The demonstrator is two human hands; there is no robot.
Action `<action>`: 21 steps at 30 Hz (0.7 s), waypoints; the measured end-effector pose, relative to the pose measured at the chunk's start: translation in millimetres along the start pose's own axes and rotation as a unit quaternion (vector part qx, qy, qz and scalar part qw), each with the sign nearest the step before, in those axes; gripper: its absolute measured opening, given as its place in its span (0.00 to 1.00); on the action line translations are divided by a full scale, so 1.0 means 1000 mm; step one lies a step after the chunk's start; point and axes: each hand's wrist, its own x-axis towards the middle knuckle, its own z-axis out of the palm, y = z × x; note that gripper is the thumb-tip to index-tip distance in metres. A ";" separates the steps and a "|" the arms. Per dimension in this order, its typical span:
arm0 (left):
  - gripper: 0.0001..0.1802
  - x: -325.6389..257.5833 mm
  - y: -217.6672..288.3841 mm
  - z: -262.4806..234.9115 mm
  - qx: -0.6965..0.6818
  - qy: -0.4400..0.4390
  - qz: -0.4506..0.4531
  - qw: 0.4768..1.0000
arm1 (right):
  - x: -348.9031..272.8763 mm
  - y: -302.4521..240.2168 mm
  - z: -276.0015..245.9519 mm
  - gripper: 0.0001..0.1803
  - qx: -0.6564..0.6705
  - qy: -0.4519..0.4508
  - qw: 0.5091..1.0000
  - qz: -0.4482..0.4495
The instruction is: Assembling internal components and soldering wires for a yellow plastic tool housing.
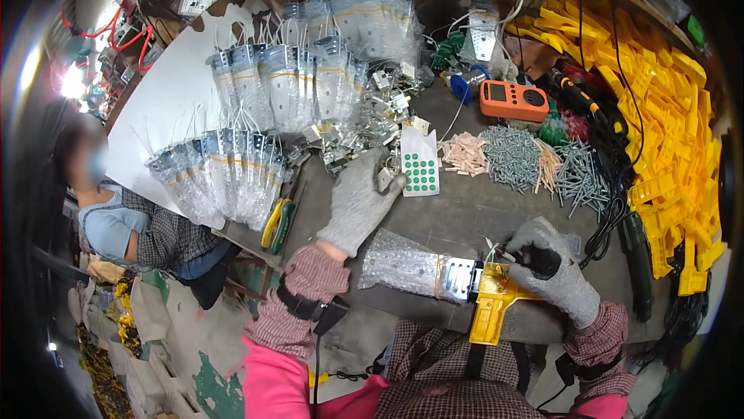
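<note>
Head view, gloved hands at a crowded bench. The left hand (362,196), centre of the frame, is partly curled, its thumb by the left edge of a sheet of round green stickers (421,175); whether it grips the sheet or a small pale piece beside its fingers cannot be told. The right hand (546,260), right of centre, is bent with its fingertips drawn in near thin wires (490,248); whether they pinch one is unclear. Below them, lower centre, lies the yellow plastic housing (492,303), with the metal end of a bubble-wrapped part (407,264) against its left side.

Likely faults: a sideways tug by the right hand could strain or loosen the wires, as bulky glove fingers work close to them. The housing lies near the bench's front edge, so a knock could send it into the lap. Dragging the sheet rightward could scatter the pale plugs (465,154) and grey screws (509,157); leftward, it could disturb the loose connectors (353,128).
</note>
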 end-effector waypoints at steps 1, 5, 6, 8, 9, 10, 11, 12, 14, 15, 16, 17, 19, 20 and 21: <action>0.22 0.007 0.000 -0.001 -0.004 0.003 0.000 1.000 | -0.003 -0.003 -0.003 0.16 0.018 0.025 0.999 0.021; 0.08 0.017 -0.013 -0.007 -0.207 -0.024 -0.070 0.976 | -0.024 -0.024 -0.013 0.24 -0.011 0.119 0.991 0.056; 0.08 0.013 -0.014 -0.014 -0.278 -0.013 -0.099 0.955 | -0.036 -0.021 -0.021 0.25 -0.029 0.112 0.991 0.071; 0.08 -0.003 -0.002 -0.041 -0.323 0.038 -0.081 0.942 | -0.049 -0.028 -0.026 0.25 -0.038 0.137 0.989 0.044; 0.08 -0.011 0.006 -0.046 -0.305 0.078 -0.033 0.949 | -0.054 -0.028 -0.027 0.24 -0.046 0.156 0.987 0.017; 0.09 -0.022 0.030 -0.059 -0.384 0.014 -0.050 0.922 | -0.056 -0.029 -0.024 0.26 -0.045 0.168 0.985 0.007; 0.11 -0.038 0.054 -0.076 -0.456 -0.049 -0.070 0.886 | -0.049 -0.043 -0.020 0.34 -0.069 0.152 0.985 -0.038; 0.12 -0.055 0.079 -0.095 -0.521 -0.124 -0.051 0.843 | -0.040 -0.064 -0.011 0.47 -0.005 0.113 0.993 -0.043; 0.15 -0.083 0.113 -0.092 -0.525 -0.183 0.070 0.828 | -0.028 -0.082 0.015 0.55 0.083 0.006 0.995 -0.047; 0.16 -0.086 0.122 -0.081 -0.466 -0.175 0.178 0.849 | -0.029 -0.091 0.032 0.57 0.174 0.000 0.984 -0.028; 0.17 -0.077 0.128 -0.088 -0.330 -0.175 0.253 0.892 | -0.028 -0.089 0.041 0.57 0.169 0.007 0.985 -0.022; 0.17 -0.078 0.129 -0.086 -0.330 -0.176 0.257 0.891 | -0.027 -0.090 0.049 0.55 0.180 0.050 0.981 -0.042; 0.18 -0.082 0.128 -0.076 -0.378 -0.171 0.211 0.885 | -0.027 -0.091 0.061 0.51 0.202 0.132 0.967 -0.080; 0.17 -0.085 0.127 -0.072 -0.446 -0.200 0.190 0.851 | -0.027 -0.094 0.062 0.49 0.213 0.172 0.957 -0.096; 0.17 -0.086 0.125 -0.073 -0.449 -0.203 0.188 0.850 | -0.030 -0.100 0.052 0.49 0.213 0.173 0.957 -0.092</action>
